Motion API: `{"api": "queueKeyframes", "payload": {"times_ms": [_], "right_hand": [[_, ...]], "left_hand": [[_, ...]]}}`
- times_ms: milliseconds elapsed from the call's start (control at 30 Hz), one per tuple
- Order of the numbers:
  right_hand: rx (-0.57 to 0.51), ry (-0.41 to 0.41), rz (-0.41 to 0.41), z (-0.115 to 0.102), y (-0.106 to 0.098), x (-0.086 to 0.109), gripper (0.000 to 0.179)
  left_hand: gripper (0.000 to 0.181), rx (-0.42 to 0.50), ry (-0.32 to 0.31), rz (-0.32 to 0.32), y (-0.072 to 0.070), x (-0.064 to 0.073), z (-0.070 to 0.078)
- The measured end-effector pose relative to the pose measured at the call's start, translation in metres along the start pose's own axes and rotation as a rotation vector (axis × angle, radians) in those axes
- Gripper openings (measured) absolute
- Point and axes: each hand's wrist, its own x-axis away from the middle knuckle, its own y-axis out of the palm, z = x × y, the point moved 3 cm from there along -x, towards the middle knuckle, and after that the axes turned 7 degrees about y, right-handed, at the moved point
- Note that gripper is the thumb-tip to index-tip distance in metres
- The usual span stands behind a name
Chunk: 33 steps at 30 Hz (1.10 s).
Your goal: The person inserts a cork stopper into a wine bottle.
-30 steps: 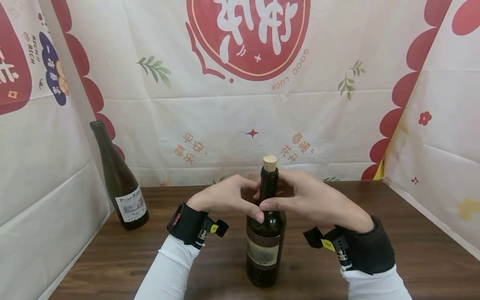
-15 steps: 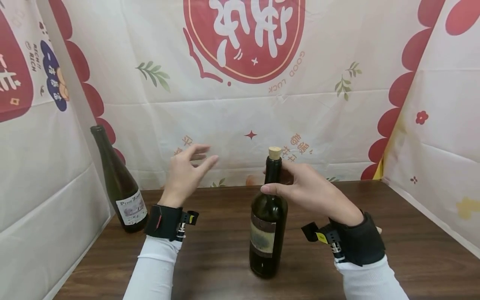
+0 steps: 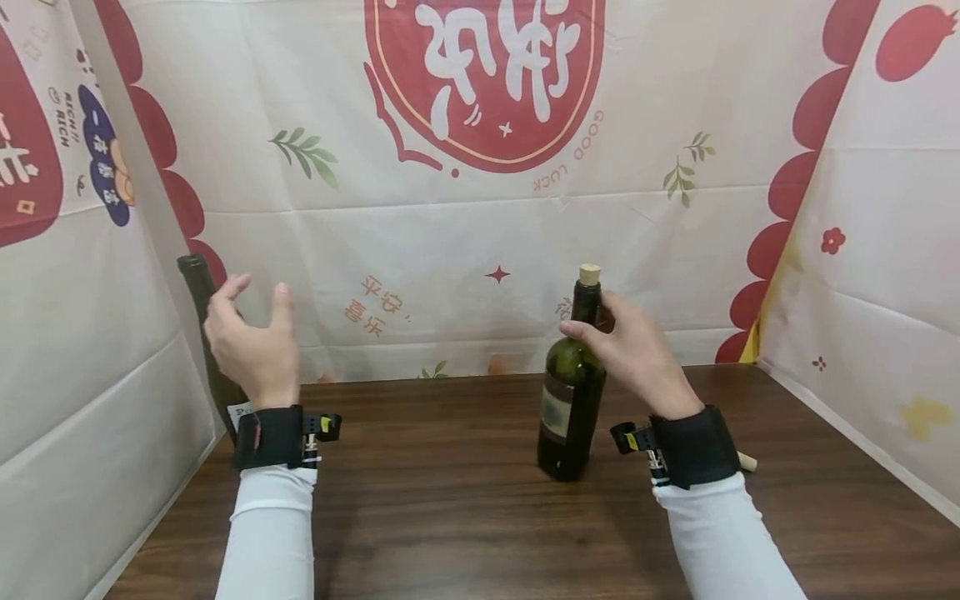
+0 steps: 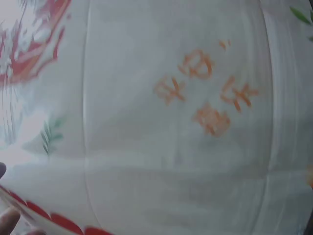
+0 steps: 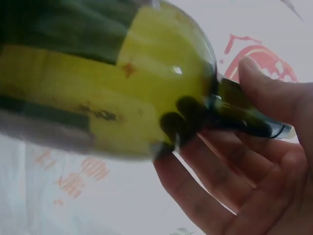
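While gripping the first bottle by its neck with the right hand, counted two bottles, one cork in its mouth; left of it, noted the second bottle behind the left hand, thumb and fingers apart.

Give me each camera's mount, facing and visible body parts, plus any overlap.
Head: on the head, facing forward and down at table, corked bottle, other bottle; left hand, right hand, straps, sleeves show.
Left wrist: on that wrist, facing the backdrop; left fingers show, cut off at lower left.
Right wrist: on that wrist, facing the corked bottle close up, backdrop behind; right fingers show.
Shared: head and right wrist both show the corked bottle and right hand.
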Motion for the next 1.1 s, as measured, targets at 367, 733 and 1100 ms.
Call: {"api": "queueKeyframes", "payload": {"times_ms": [367, 733, 1100], "right_hand": [[-0.005, -0.005, 0.246, 0.040, -0.010, -0.018, 0.040], [-0.044, 0.031, 0.409, 0.073, -0.024, -0.031, 0.042], [-0.098, 0.114, 0.509, 0.098, -0.041, -0.037, 0.037]], "left_hand": [[0.057, -0.032, -0.056, 0.170, -0.011, -0.004, -0.031], [0.062, -0.057, -0.253, 0.102, -0.012, -0.006, -0.052], [0.053, -0.018, -0.377, 0.031, -0.013, -0.003, -0.068]]}}
